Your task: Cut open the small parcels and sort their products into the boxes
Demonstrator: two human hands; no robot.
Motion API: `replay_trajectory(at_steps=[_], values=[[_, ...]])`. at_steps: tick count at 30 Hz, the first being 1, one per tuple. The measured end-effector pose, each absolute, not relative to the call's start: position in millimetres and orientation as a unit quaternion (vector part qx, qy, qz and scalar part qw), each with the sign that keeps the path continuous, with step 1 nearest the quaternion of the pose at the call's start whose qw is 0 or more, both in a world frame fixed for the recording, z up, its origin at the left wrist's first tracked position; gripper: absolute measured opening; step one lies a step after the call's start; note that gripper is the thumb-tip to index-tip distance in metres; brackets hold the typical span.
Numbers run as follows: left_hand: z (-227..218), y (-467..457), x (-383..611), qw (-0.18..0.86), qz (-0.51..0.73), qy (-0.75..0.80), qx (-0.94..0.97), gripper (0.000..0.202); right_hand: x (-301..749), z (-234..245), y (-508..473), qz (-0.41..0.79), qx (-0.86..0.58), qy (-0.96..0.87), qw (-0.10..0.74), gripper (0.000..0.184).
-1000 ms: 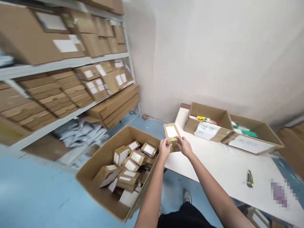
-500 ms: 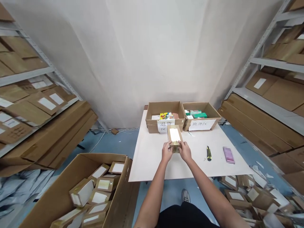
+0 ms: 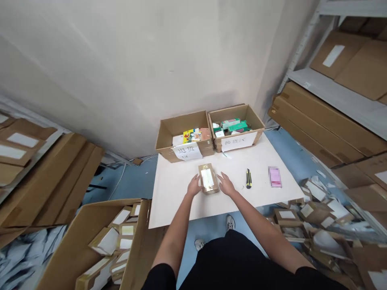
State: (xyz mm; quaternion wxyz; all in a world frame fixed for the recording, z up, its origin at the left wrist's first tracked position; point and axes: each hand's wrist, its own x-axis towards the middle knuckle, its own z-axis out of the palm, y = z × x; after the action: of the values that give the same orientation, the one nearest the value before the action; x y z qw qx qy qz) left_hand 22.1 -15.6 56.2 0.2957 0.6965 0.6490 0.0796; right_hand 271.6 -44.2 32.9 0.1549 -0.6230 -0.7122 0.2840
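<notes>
A small taped cardboard box (image 3: 208, 179) with a white label lies on the white table (image 3: 175, 201). My left hand (image 3: 194, 186) is at its left side, fingers apart; whether they touch the cardboard I cannot tell. On the other side, my right hand (image 3: 226, 184) is open with a narrow gap between it and the box. To the right of that hand lies a black and yellow utility knife (image 3: 248, 179). A pink blurred-out item (image 3: 275, 177) rests farther right.
Two open cartons with handwritten signs, a left carton (image 3: 165, 153) and a right carton (image 3: 256, 139), stand at the table's back holding small packages. A large carton (image 3: 90, 205) of parcels is at lower left. Opened boxes (image 3: 320, 241) litter the floor at right, below a shelf (image 3: 332, 100).
The box, gripped at its near end by both hands before, now lies flat on the table with my hands apart at its sides. The view has swung right and downward.
</notes>
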Motion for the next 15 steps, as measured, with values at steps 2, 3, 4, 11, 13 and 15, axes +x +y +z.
replay_trajectory(at_steps=[2, 3, 4, 11, 13, 15], values=[[63, 12, 23, 0.298, -0.013, 0.616, 0.729, 0.108, 291, 45, -33, 0.273, -0.621, -0.706, 0.2, 0.066], [64, 23, 24, 0.296, -0.053, 0.603, 0.739, 0.114, 304, 49, -29, 0.267, -0.62, -0.704, 0.221, 0.065], [62, 32, 25, 0.295, -0.084, 0.584, 0.751, 0.118, 319, 52, -26, 0.258, -0.621, -0.7, 0.241, 0.064], [34, 48, 24, 0.23, -0.216, 0.549, 0.774, 0.125, 437, 21, -40, 0.233, -0.757, -0.563, 0.235, 0.053], [32, 48, 26, 0.212, -0.246, 0.545, 0.773, 0.122, 452, 3, -41, 0.267, -0.793, -0.508, 0.205, 0.048], [32, 49, 30, 0.205, -0.271, 0.542, 0.768, 0.12, 456, -16, -37, 0.3, -0.817, -0.462, 0.174, 0.044]])
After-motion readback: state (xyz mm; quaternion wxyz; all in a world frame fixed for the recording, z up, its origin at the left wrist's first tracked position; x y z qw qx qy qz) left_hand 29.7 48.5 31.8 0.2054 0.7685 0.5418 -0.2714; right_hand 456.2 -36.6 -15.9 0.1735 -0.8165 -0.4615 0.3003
